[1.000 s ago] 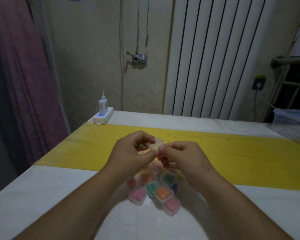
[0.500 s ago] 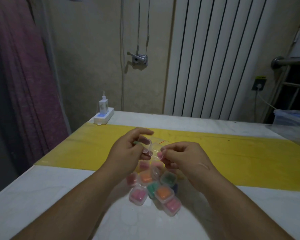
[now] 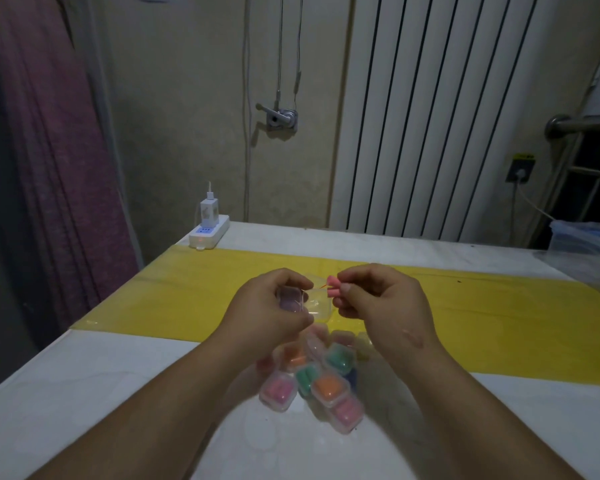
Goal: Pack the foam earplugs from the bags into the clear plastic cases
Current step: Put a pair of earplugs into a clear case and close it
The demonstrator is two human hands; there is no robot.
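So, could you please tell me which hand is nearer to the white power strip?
Left. The left hand, holding a clear case, is right of the power strip and nearer the camera; the right hand, pinching pink earplugs, is even farther right.

A: What carries everything?
B: A white table, faintly marbled; a yellow sheet lies flat across it from the left edge to the right

A: And what sits on it?
B: A heap of small clear cases near the front middle, mostly on the white, the far ones over the sheet's near edge; pink, orange and green fillings show; a white power strip at the far left corner, a charger plugged upright into it; a clear plastic bag at the far right edge
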